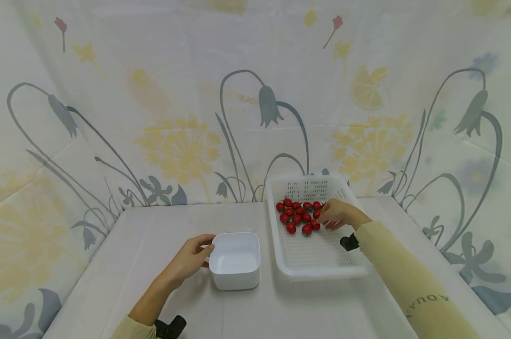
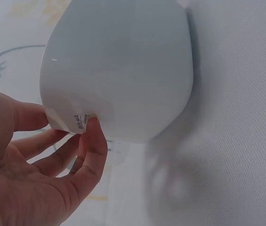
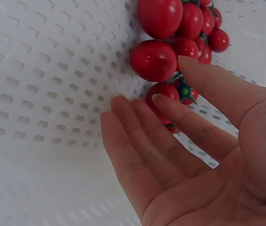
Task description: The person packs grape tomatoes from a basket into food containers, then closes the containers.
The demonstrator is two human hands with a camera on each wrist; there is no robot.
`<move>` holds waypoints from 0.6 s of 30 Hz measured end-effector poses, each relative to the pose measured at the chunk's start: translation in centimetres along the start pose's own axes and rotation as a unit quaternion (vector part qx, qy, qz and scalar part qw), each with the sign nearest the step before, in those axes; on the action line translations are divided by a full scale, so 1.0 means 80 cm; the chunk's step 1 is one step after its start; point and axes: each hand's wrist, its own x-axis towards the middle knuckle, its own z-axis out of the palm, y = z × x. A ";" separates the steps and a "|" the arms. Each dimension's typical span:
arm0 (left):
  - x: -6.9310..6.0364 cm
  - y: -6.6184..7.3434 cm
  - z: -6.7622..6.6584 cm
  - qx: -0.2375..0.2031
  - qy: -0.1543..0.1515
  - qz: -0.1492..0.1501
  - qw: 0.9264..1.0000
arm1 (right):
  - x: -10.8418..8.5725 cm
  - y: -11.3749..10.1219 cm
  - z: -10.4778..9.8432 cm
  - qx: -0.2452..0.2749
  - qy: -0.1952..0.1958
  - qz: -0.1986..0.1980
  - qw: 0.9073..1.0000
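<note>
Fingers of the left hand (image 1: 188, 256), head view, are bent about the left side of a white box (image 1: 235, 281), thumb by the rim. The box stands upright and open-topped on a white table (image 1: 124, 263). To its right, just beside it, is a white basket (image 1: 323, 272) with perforated floor and walls. Red tomatoes (image 1: 297, 219) lie in one group toward the basket's far left part. The right hand (image 1: 340, 213) reaches over the basket wall to the right edge of that group. Behind the table hangs a flower-printed cloth (image 1: 183, 47).

Left wrist view: thumb and fingers grip the box at a corner, the gap between them narrow; one fingertip lies by a small printed label (image 2: 81, 122) on the box.

Right wrist view: the thumb is well apart from the fingers, which are slightly bent and hold nothing. Thumb tip and forefinger tip overlap the nearest tomatoes; whether they touch cannot be told. Some green stalks show among the tomatoes.
</note>
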 end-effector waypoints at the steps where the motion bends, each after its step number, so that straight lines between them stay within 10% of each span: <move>1: 0.000 -0.001 0.000 0.000 -0.001 0.002 1.000 | 0.001 0.000 0.001 0.001 0.000 0.002 1.000; 18: -0.001 0.000 0.000 -0.013 -0.007 0.005 1.000 | 0.019 0.000 0.022 0.082 -0.010 -0.001 0.997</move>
